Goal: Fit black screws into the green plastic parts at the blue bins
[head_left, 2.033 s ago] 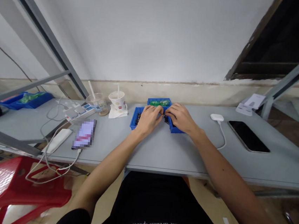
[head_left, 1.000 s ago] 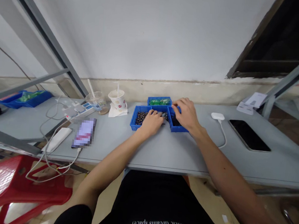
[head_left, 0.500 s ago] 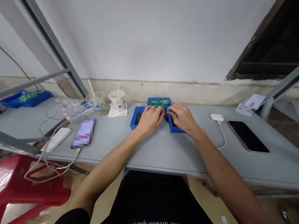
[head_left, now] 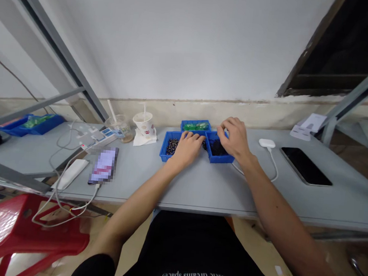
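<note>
My left hand (head_left: 188, 148) rests over a blue bin (head_left: 165, 159) of small dark and shiny pieces (head_left: 172, 146). Its fingers are slightly spread and bent down; their tips are partly hidden, and I see nothing held. Just right of those fingers, a few dark bits (head_left: 205, 145) show. My right hand (head_left: 235, 136) hovers at the far right corner of a second blue bin (head_left: 220, 159), which contains black pieces (head_left: 218, 148). The right fingers are loosely curled, with the thumb apart, and nothing shows between them. Behind both stands a blue bin (head_left: 187, 122) with green plastic-looking contents (head_left: 195, 126).
On the grey table (head_left: 198, 191), a paper cup (head_left: 144, 124), a clear cup (head_left: 124, 131), a power strip (head_left: 104, 138) and a blurred phone (head_left: 103, 165) lie left. A white charger case (head_left: 267, 143) and a black phone (head_left: 306, 166) lie right. A red stool (head_left: 16, 226) stands lower left.
My hands have parted from their meeting point between the bins. The right hand has lifted and moved right, uncovering the black pieces. The left hand stays over its bin with fingers looser.
</note>
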Motion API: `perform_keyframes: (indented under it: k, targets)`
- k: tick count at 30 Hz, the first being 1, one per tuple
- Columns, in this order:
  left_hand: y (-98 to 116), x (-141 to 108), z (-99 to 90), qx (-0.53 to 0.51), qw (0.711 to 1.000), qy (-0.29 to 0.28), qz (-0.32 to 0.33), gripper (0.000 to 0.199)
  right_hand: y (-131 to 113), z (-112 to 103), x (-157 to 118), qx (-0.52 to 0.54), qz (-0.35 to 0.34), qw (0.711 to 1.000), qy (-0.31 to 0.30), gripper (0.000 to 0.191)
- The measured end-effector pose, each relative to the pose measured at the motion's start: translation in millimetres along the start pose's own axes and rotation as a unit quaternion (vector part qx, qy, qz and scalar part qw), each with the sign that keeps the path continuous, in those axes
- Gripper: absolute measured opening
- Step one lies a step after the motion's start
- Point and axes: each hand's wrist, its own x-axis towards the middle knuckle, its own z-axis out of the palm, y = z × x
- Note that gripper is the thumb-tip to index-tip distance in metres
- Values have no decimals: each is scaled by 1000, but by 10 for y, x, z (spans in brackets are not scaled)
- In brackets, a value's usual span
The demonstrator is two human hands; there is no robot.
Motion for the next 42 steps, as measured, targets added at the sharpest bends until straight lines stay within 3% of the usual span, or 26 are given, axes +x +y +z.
perform_keyframes:
  k: [5,10,21,28,34,42]
  targets:
    - [68,-29,113,70,995,-61,48,34,41,44,-9,-26,32,999,3,40]
    - [71,-19,101,65,992,-90,53,33,22,94,-14,-39,24,999,-25,41]
    - [21,-4,143,35,996,-76,21,21,50,139,-33,-23,4,999,-30,44]
    - [-63,-42,14,-58,997,14,-49,20,21,105,-23,20,-42,995,-88,27]
    - [-164,-76,-77,-127,985,114,-33,16,-58,140,-47,80,-124,974,-171,21]
    - [-114,-92,-107,-149,976,154,-29,7,-109,151,-55,96,-115,976,-157,27]
